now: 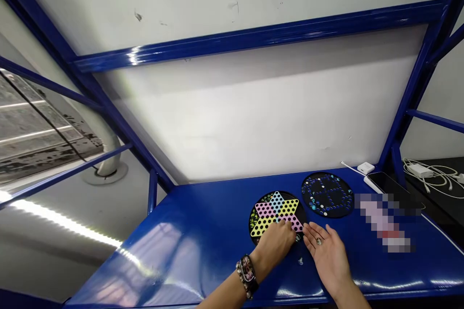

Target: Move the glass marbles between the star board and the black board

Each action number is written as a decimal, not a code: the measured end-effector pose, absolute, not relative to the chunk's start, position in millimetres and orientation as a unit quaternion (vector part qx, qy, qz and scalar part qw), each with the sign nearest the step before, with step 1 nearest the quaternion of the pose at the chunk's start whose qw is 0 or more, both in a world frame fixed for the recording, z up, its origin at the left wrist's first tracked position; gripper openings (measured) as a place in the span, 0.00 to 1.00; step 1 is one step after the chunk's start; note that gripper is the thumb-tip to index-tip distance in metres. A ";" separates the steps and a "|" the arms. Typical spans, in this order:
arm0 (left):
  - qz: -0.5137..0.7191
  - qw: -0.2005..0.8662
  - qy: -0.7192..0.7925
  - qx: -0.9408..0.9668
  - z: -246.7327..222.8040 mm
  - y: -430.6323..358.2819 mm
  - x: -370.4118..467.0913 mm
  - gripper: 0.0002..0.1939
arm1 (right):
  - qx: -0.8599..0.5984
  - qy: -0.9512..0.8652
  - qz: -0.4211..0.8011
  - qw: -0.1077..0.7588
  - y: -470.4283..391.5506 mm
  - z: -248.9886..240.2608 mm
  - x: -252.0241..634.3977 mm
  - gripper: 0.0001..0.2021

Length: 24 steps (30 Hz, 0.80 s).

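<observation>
A round black board (253, 200) with a colourful six-pointed star (289, 206) full of dark holes lies on the blue table. Over the star's lower right part is my left hand (277, 244), its fingers curled downward; whatever the fingertips hold, if anything, is hidden. Just right of that board my right hand (328, 253) is turned palm up with fingers spread, and a small glassy marble (319, 241) rests on it near the finger bases. Green marbles (253, 218) show around the star. A second black disc (331, 193) with dark blue and white pieces lies behind my right hand.
Blue metal bars (253, 41) frame the shelf before a white wall (271, 116). At the right are a black phone (387, 184), a white charger (366, 168), white cables (440, 174) and a blurred-out item (384, 224). A small clear object (300, 261) lies near the front.
</observation>
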<state>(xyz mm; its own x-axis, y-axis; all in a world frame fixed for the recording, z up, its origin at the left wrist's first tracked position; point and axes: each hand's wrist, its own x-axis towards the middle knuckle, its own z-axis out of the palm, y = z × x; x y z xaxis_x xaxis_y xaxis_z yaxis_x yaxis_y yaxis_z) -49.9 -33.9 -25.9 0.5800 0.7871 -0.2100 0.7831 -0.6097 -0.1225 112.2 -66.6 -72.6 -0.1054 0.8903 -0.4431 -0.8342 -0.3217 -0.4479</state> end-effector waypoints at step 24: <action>-0.205 0.032 -0.522 -0.828 -83.1 -130.6 -7.9 0.18 | -0.397 -0.051 0.714 0.574 -100.9 -73.9 130.8 0.17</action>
